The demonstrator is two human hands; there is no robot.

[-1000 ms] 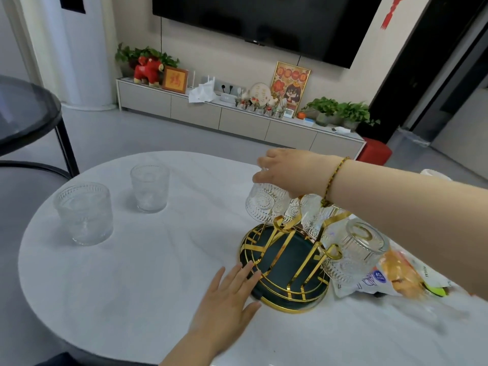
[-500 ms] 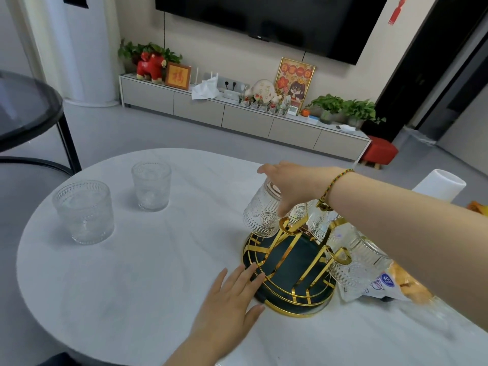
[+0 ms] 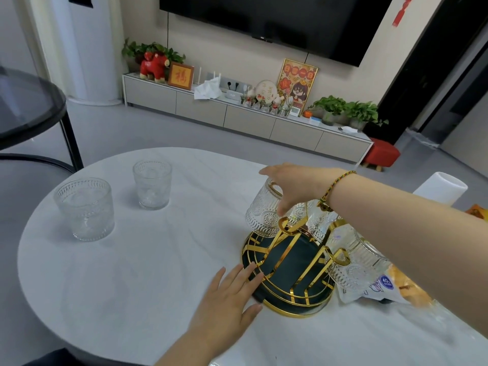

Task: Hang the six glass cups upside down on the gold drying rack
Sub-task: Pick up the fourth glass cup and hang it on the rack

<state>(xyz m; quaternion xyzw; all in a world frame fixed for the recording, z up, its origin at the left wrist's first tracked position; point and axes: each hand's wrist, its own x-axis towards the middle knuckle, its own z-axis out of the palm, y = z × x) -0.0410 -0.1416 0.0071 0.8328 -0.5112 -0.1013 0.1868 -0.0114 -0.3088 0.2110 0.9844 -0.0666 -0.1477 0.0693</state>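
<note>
While the right hand [image 3: 293, 180] pinches the upturned base of an embossed glass cup [image 3: 264, 212] between thumb and fingers, seating it tilted and mouth-down on a prong of the gold drying rack [image 3: 287, 268], the job looks a little past its midpoint. The fingers are curled only partway, closed on that cup and nothing else.

Just inward of the grip, toward the wrist, two more inverted cups sit crowded together under the forearm, and nearer the camera, below the arm, a larger-looking inverted cup [image 3: 356, 262] hangs on a looped prong. That makes four on or going onto the rack, as far as I can count; the arm hides part of the cluster, so a further cup behind it cannot be ruled out.

Well away from the grip, across the white round table [image 3: 132, 273], two cups stand upright and untouched: the wide glass cup [image 3: 84, 207] nearest the edge and the narrower glass cup [image 3: 151, 183] beyond it. These two remain to be hung.

The left hand [image 3: 227, 294] lies flat and spread, holding nothing, fingertips touching the rack's dark tray rim, apparently steadying it. Beyond the rack lies one snack packet [image 3: 390, 286].
</note>
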